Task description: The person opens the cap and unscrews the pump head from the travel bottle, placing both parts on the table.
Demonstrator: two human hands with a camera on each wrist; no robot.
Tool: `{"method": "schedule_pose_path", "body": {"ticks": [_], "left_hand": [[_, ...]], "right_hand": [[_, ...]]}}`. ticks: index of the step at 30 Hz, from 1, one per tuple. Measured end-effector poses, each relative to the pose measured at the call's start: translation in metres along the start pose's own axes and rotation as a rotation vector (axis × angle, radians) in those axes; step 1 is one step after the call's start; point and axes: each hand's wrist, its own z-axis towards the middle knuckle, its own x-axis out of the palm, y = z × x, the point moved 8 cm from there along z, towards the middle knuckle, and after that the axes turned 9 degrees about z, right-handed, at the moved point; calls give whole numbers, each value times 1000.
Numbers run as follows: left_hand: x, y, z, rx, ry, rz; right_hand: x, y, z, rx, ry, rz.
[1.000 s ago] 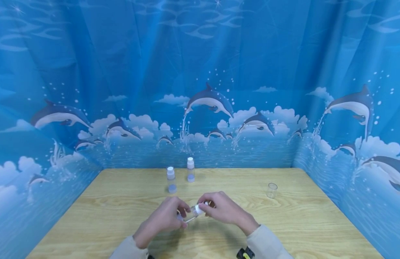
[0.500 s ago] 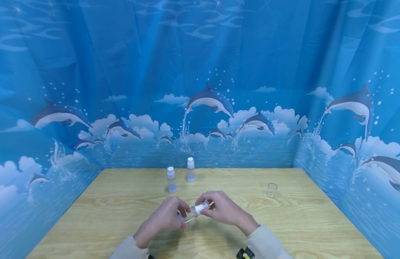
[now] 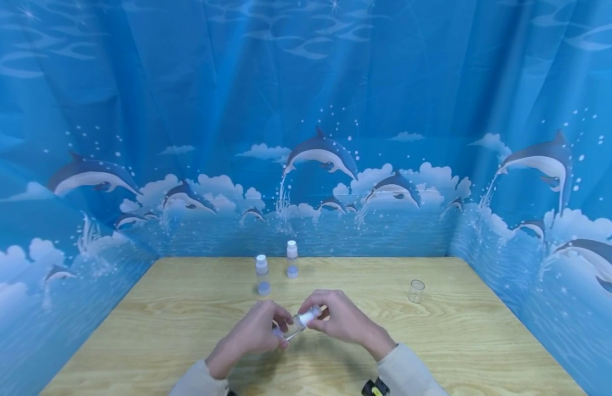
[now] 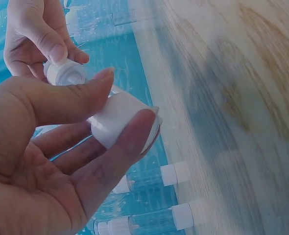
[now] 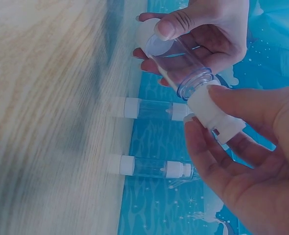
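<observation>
A small bottle with a clear body (image 5: 179, 61) and a white base (image 4: 116, 117) is held tilted above the table between both hands. My left hand (image 3: 261, 329) grips it around the base end, thumb on one side and fingers on the other. With thumb and fingertips my right hand (image 3: 339, 318) pinches the white pump head (image 5: 208, 106) at the bottle's neck. The pump head lines up with the clear neck ring, right at its edge.
Two similar bottles stand upright toward the back, one nearer (image 3: 263, 275) and one farther (image 3: 292, 259). A clear cap (image 3: 416, 291) rests at the right on the wooden table (image 3: 474, 341). Behind hangs a blue dolphin-print curtain (image 3: 306, 82).
My right fingers have shifted along the pump head, so more of its white surface shows than a second ago. The left hand and the bottle stay nearly in place.
</observation>
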Motion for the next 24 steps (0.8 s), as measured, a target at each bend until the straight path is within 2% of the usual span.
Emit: {"method": "schedule_pose_path", "body": {"ticks": [24], "left_hand": [[-1, 0, -1, -10, 4, -4]], "right_hand": [[-2, -3, 0, 45, 12, 34]]}}
